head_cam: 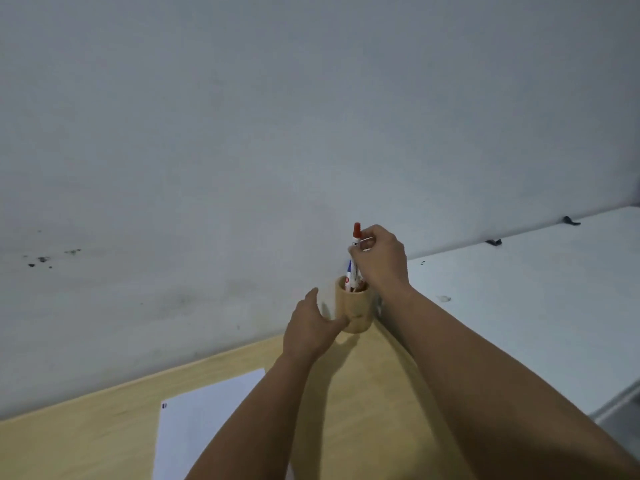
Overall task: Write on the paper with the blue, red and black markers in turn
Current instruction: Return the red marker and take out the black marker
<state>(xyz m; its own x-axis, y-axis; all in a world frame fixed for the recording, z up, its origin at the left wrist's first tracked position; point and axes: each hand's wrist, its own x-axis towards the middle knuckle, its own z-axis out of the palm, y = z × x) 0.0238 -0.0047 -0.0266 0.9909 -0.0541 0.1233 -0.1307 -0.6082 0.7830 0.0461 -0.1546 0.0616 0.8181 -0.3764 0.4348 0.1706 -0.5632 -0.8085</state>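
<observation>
A round wooden pen holder stands on the wooden desk against the wall. My right hand pinches the red marker, which stands upright with its red cap on top and its lower end inside the holder. A blue marker shows just behind it in the holder. My left hand wraps around the holder's left side. A white sheet of paper lies on the desk at lower left, with a small blue mark near its top left corner. No black marker can be made out.
The light wooden desk meets a grey, stained wall just behind the holder. To the right sits a white surface with two dark clips along its far edge.
</observation>
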